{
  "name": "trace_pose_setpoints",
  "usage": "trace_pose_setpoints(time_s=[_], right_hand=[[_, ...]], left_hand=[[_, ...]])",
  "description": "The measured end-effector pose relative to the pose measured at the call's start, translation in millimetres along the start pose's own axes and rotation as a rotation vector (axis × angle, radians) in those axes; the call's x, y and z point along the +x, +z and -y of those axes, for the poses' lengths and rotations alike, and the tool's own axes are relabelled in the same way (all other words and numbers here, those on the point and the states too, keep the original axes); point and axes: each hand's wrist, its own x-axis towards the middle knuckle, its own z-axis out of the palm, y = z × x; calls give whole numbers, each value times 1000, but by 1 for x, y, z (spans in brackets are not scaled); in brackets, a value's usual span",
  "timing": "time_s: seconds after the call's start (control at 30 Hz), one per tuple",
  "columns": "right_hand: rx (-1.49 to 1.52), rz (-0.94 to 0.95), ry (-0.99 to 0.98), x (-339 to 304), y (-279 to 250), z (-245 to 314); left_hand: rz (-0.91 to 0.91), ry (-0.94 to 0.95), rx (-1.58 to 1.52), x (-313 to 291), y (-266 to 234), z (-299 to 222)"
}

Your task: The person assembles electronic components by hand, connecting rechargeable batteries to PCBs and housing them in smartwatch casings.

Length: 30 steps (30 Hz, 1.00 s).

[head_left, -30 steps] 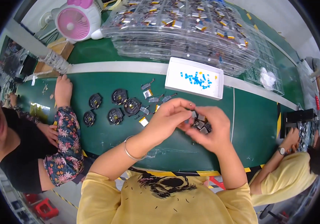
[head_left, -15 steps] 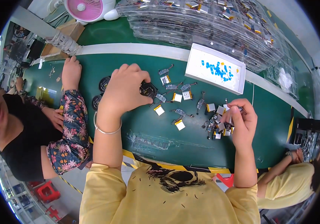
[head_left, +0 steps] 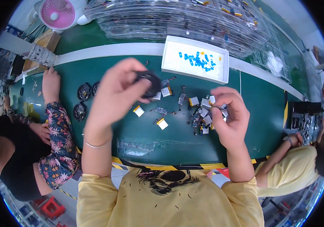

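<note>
My left hand (head_left: 118, 92), blurred by motion, grips a round black plastic housing (head_left: 150, 84) raised above the green table. Beneath and beside it lie several small circuit boards wired to silver batteries, among them a board (head_left: 161, 110) with its battery (head_left: 162, 123) and another battery (head_left: 139, 111). My right hand (head_left: 233, 117) is closed in a pinch at the right edge of a heap of batteries and boards (head_left: 203, 115); whatever sits between its thumb and fingers is too small to name. More round black housings (head_left: 80, 111) rest left of my left forearm.
A white box (head_left: 192, 77) with small blue and orange pieces stands behind the heap. Farther back are stacked clear trays (head_left: 139, 26) and a pink-and-white fan (head_left: 58, 14). A co-worker's flowered sleeve (head_left: 61, 140) is at the left; another person's arm (head_left: 275, 160) is at the right.
My left hand has lifted and turned the black housing, whose round face now shows more. The right hand stays pinched by the heap. The whole view has shifted, with the table things moving leftward.
</note>
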Motion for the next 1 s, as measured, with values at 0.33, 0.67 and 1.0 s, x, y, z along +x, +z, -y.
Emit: trace_pose_setpoints(time_s=[0.33, 0.67, 1.0], right_hand=[[269, 12, 62, -7, -13, 14], [62, 35, -18, -9, -9, 20], [-121, -9, -134, -9, 0, 21]], left_hand=[[177, -261, -223, -14, 77, 17], [142, -57, -35, -18, 76, 24], [154, -1, 116, -21, 80, 19]])
